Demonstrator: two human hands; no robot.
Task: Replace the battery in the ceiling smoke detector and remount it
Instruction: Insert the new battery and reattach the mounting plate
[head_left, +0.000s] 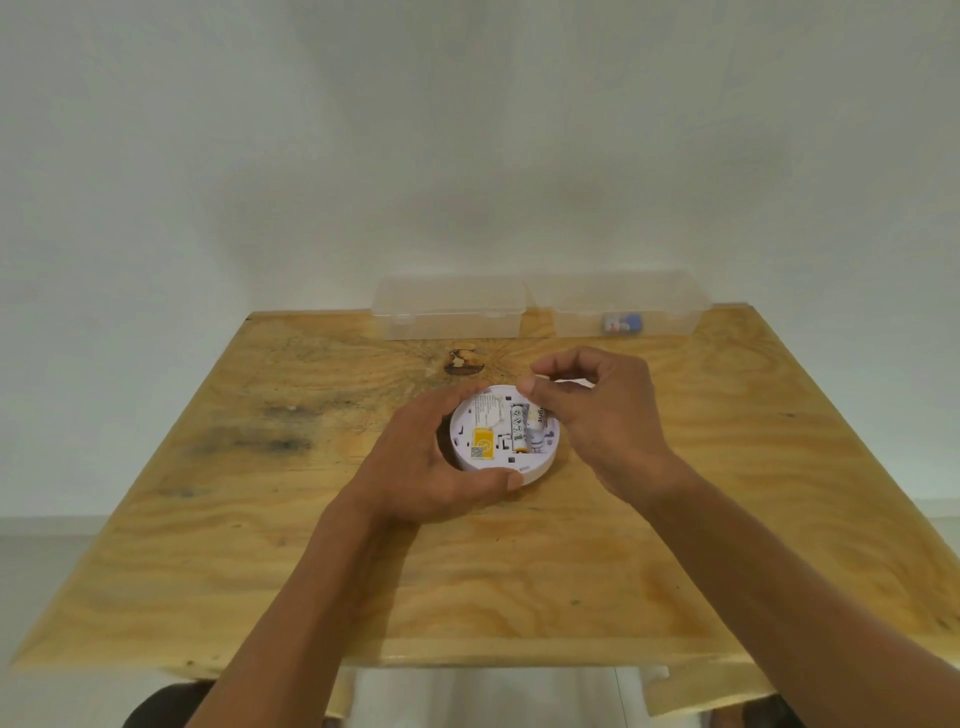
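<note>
Smoke detector (493, 441), white and round, lies back-side up at mid-counter, its battery bay exposed. Yellow label (483, 443) with a small code square at the detector's 7 o'clock. One battery (518, 427) sits in the bay, lengthwise from 12 to 6 o'clock. A second battery (538, 422) lies just beside it toward 3 o'clock, partly hidden under the right hand's fingers.

Left hand (431, 462) grasps the detector from 9 o'clock: fingers curl over the far rim, thumb presses the near rim at 6 o'clock. Right hand (597, 415) comes in from 3 o'clock, thumb and forefinger pinching the second battery at its far end; whether it is fully seated cannot be told.

Wooden counter (675, 519), plywood grain, dark knot at 12 o'clock from the detector. Two clear plastic boxes at the far edge: left box (449, 309) at 11 o'clock, right box (631, 306) at 1 o'clock, holding a small blue-and-white item (621, 322), too blurred to identify.
</note>
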